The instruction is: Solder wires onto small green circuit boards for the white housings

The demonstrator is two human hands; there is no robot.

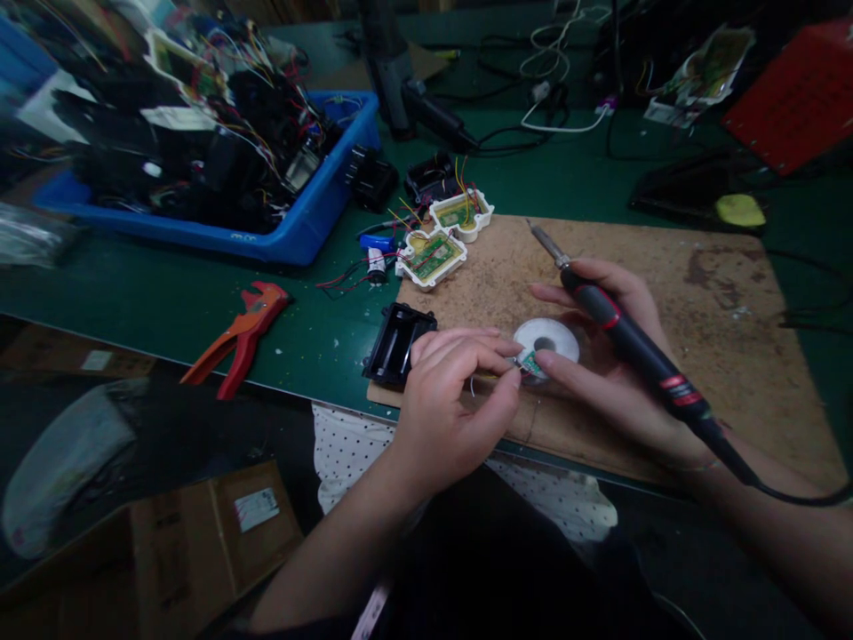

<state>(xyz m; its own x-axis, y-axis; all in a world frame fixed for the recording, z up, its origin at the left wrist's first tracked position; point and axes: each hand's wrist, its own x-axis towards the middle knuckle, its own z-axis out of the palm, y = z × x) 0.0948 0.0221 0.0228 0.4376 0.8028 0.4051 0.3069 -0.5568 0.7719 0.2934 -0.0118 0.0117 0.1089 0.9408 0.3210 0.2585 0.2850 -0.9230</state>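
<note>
A soldering iron lies across my right hand, held between its fingers, with its tip pointing up and away to the left. The same hand's thumb touches a small green circuit board. My left hand pinches the board's left end, where thin wires show; its fingertips partly hide the hold. Right behind the board sits a white spool. Beside my left hand is a black battery case, open side up. Farther back, two white housings hold green boards with red and yellow wires.
The brown board lies on the green table. An orange-handled cutter rests at left, and a blue bin of wired parts stands behind it. A red box and a yellow sponge are at right.
</note>
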